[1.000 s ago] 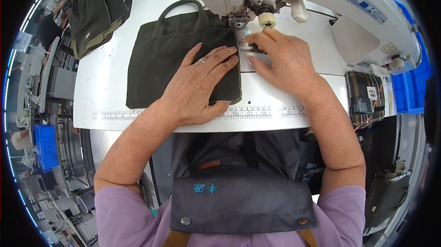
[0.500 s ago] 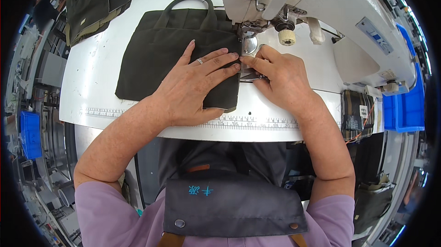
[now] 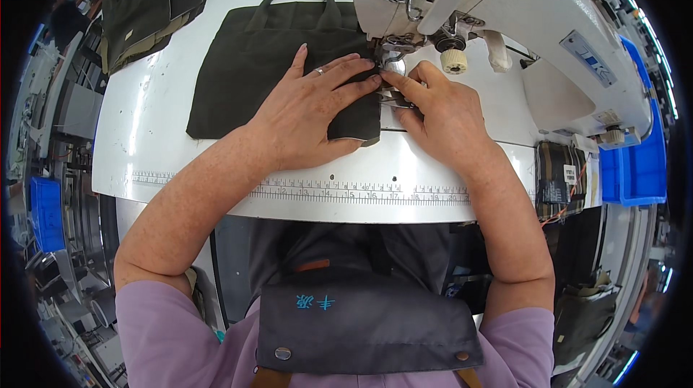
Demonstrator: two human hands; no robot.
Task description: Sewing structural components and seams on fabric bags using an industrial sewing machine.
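Note:
A dark olive fabric bag (image 3: pixel 245 77) with a looped handle lies on the white sewing table (image 3: pixel 144 99), its right edge at the presser foot (image 3: pixel 392 52) of a white sewing machine (image 3: pixel 570 34). My left hand (image 3: pixel 307 110) lies spread on the bag, fingertips by the needle area. My right hand (image 3: pixel 440 117) is closed beside the bag's right edge, thumb and forefinger beside a small dark metal piece (image 3: pixel 397 101) that I cannot make out clearly; its forefinger tip reaches the edge below the presser foot.
A pile of dark bag pieces (image 3: pixel 144 2) lies at the back left. At the right are a folded plaid stack (image 3: pixel 556 182) and a blue bin (image 3: pixel 632 164). Another blue bin (image 3: pixel 45 215) stands beyond the table's left edge, among other workstations.
The bag and both hands have moved a little away from me along the presser foot since half a second ago. My right hand's fingers are more curled than a second ago.

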